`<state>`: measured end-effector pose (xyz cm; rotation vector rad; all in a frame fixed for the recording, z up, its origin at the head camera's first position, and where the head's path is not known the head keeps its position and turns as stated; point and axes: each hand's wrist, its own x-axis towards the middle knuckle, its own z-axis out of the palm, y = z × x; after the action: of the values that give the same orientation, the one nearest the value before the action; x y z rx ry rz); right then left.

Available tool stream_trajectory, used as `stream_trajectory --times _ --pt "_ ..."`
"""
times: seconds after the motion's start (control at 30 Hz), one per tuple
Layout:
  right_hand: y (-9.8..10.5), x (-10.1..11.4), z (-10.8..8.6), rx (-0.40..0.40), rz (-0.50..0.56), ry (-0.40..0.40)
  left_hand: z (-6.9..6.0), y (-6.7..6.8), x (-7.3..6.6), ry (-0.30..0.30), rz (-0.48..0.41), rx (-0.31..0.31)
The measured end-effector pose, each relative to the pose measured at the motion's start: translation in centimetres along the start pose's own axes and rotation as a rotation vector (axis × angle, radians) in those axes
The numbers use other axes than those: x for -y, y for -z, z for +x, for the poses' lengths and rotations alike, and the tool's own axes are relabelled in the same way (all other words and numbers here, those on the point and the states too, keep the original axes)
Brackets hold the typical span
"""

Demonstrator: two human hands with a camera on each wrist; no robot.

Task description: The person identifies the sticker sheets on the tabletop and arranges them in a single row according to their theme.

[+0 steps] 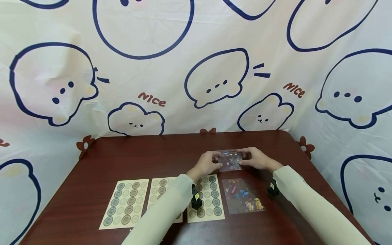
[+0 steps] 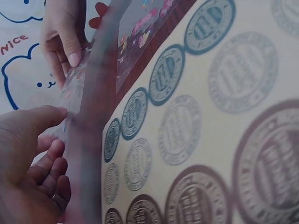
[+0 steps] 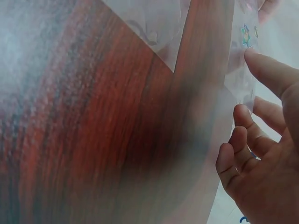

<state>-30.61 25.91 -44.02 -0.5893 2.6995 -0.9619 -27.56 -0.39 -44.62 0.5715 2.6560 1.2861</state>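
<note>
A clear sticker sheet with small colourful figures (image 1: 230,161) is held between both hands near the back right of the table. My left hand (image 1: 207,164) pinches its left edge, thumb on the near face. On the opposite edge, my right hand (image 1: 256,159) pinches it between thumb and fingers; the right wrist view shows the thumb beside a star-shaped sticker (image 3: 246,36). Just in front lies a second clear sticker sheet (image 1: 242,204) with pony-like figures, flat on the wood. Left of that is a cream sheet of round seal stickers (image 1: 208,200), partly under my left forearm.
The dark red-brown table (image 1: 147,153) carries two more cream seal-sticker sheets, one at the left (image 1: 124,204) and a middle one (image 1: 156,190) partly covered by the left sleeve. A white cloth printed with cartoon outlines (image 1: 171,81) hangs behind and beside the table.
</note>
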Motion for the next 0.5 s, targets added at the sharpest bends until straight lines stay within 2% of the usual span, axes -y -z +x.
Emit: stream_trajectory --times 0.23,0.5 --pt "-0.1 0.2 -0.5 -0.025 -0.021 -0.015 -0.2 -0.7 0.0 0.01 -0.05 -0.047" --pt "-0.4 0.6 -1.4 -0.057 -0.033 -0.007 -0.7 -0.8 -0.1 0.012 -0.094 -0.057"
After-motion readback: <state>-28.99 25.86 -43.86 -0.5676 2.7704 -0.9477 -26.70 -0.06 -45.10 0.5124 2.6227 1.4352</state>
